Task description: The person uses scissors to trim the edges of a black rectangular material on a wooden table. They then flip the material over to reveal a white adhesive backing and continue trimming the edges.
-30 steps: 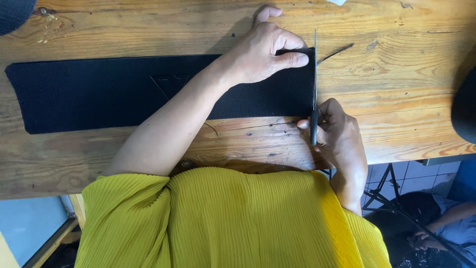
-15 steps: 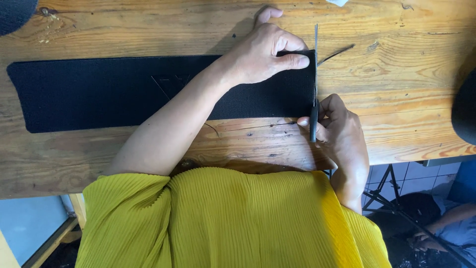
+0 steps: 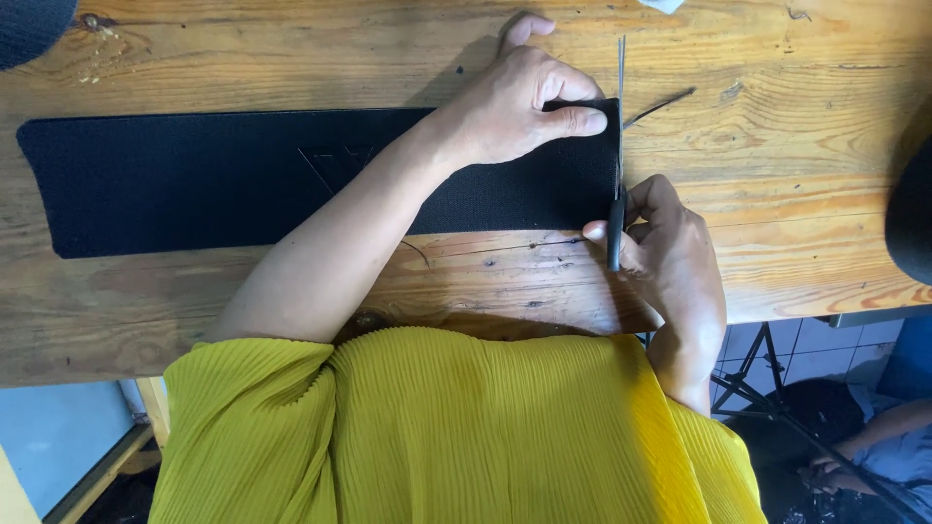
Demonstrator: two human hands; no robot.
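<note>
One broad wooden table [image 3: 796, 116] carries everything here, giving you a flat, firm surface to cut against. Across it lies the long black fabric strip [image 3: 223, 180], stretched flat from the left side to the scissors [image 3: 618, 146] at its right end. Your left hand [image 3: 519, 107] lies palm down on that end, fingers together and pressed flat, thumb set apart toward the far edge, so the cloth cannot shift beside the blades. Your right hand [image 3: 670, 252] sits at the near table edge, wrist bent, fingers curled tight around the scissor handles, with the blades pointing away from you along the strip's edge.
</note>
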